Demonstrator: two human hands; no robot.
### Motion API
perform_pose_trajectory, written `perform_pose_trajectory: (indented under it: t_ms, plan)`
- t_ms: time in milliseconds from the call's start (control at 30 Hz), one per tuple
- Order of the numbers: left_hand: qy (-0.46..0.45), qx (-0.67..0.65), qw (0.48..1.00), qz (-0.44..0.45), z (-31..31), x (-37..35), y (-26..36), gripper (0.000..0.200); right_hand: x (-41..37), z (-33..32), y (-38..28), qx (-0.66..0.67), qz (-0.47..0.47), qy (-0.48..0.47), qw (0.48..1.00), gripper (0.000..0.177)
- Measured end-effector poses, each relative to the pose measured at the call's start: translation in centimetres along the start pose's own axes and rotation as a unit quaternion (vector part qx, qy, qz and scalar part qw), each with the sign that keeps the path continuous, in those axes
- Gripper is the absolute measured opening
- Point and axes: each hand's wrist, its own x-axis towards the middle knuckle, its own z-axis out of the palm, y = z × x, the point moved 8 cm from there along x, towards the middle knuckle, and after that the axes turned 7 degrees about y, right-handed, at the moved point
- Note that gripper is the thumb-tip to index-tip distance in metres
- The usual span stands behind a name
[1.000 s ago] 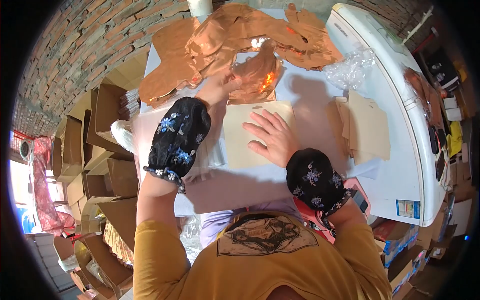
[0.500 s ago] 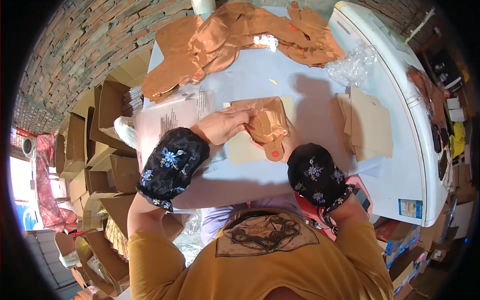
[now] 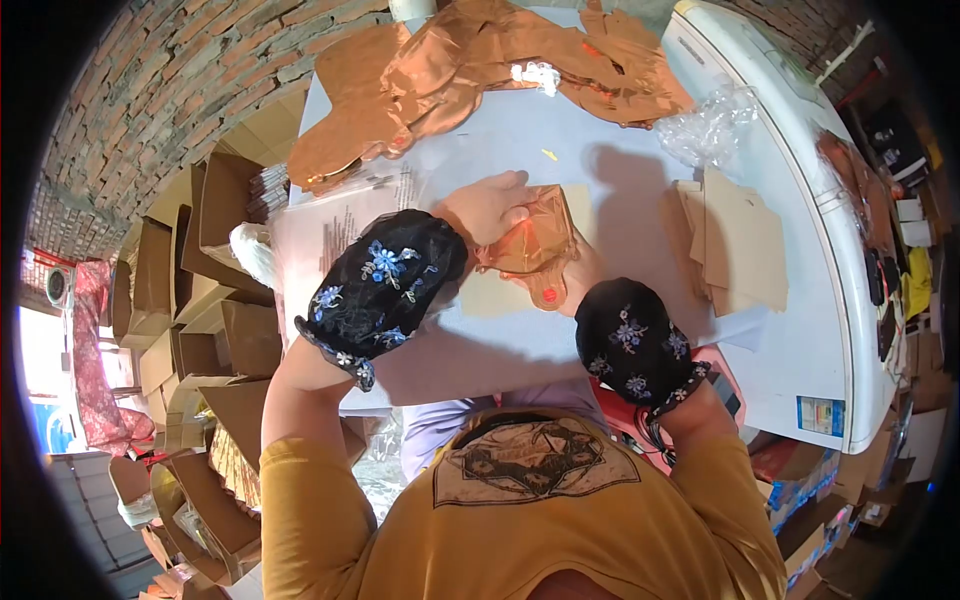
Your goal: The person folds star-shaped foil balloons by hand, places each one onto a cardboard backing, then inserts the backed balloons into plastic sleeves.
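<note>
A folded copper-coloured foil piece (image 3: 533, 244) with a red-marked tab at its lower end is held between my two hands above the table. My left hand (image 3: 487, 207) lies on its left side, fingers pressed together on the foil's upper left edge. At its right edge my right hand (image 3: 580, 270) grips it, the fingers partly hidden beneath. Under the foil and hands lies a beige card (image 3: 490, 298), partly covered.
Large copper foil shapes (image 3: 430, 75) spread over the table's far side. Crumpled clear plastic (image 3: 710, 125) and stacked beige cards (image 3: 740, 240) lie at right, beside a white appliance (image 3: 800, 180). Clear printed bags (image 3: 320, 225) are at left, near cardboard boxes (image 3: 150, 275).
My left hand and forearm have moved right and up, further over the foil. The foil has folded more compactly and its tab has shifted slightly up.
</note>
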Motion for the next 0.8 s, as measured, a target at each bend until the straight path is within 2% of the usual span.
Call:
perform_pose_trajectory:
  t_ms: [33, 100, 133, 167, 200, 233, 267, 367, 467, 567, 667, 767, 800]
  plan:
    - [0.024, 0.072, 0.997, 0.025, -0.2, 0.1, 0.3, 0.04, 0.8, -1.5, 0.6, -0.113, -0.052, 0.001, 0.992, 0.063]
    - [0.055, 0.022, 0.995, 0.084, 0.3, 0.3, -0.3, 0.039, 0.8, -1.7, 0.4, -0.254, -0.118, -0.009, 0.96, 0.062]
    - [0.071, -0.003, 0.991, 0.113, 0.2, 0.2, -0.2, 0.039, 0.2, -0.8, -0.1, -0.282, -0.134, -0.023, 0.95, 0.06]
    - [0.057, -0.01, 0.993, 0.098, 0.6, 0.2, -0.7, 0.04, -0.4, 0.2, -1.0, -0.382, -0.17, -0.034, 0.908, 0.057]
    - [0.043, -0.017, 0.995, 0.083, 0.9, 0.1, -0.8, 0.042, -1.1, 1.3, -1.9, -0.475, -0.21, -0.041, 0.854, 0.054]
    - [0.03, -0.024, 0.997, 0.068, 1.1, -0.1, -0.9, 0.044, -1.8, 2.5, -2.8, -0.622, -0.262, -0.045, 0.737, 0.05]
    - [0.034, -0.012, 0.997, 0.074, 1.0, -0.5, -0.4, 0.047, -2.3, 3.3, -3.0, -0.745, -0.304, -0.048, 0.592, 0.046]
    - [0.033, 0.029, 0.995, 0.086, 1.3, -1.8, 0.2, 0.056, -2.6, 3.3, -3.2, -0.719, -0.34, -0.038, 0.604, 0.037]
    - [0.006, 0.069, 0.994, 0.083, 2.2, -2.2, 0.1, 0.063, -2.4, 2.8, -3.5, -0.708, -0.305, 0.014, 0.637, 0.035]
    - [-0.003, 0.1, 0.991, 0.083, 2.7, -2.2, -0.6, 0.064, -2.9, 3.0, -3.5, -0.74, -0.344, -0.015, 0.577, 0.031]
    - [0.015, 0.121, 0.988, 0.096, 3.0, -2.3, -0.7, 0.064, -4.2, 4.2, -4.9, -0.688, -0.49, -0.051, 0.532, 0.023]
    - [0.04, 0.146, 0.981, 0.118, 2.8, -2.5, -0.1, 0.063, -5.5, 3.4, -5.9, -0.739, -0.492, -0.092, 0.45, 0.017]
    - [0.053, 0.157, 0.978, 0.13, 2.6, -2.6, 0.3, 0.062, -5.2, 1.6, -6.7, -0.73, -0.44, -0.054, 0.52, 0.016]
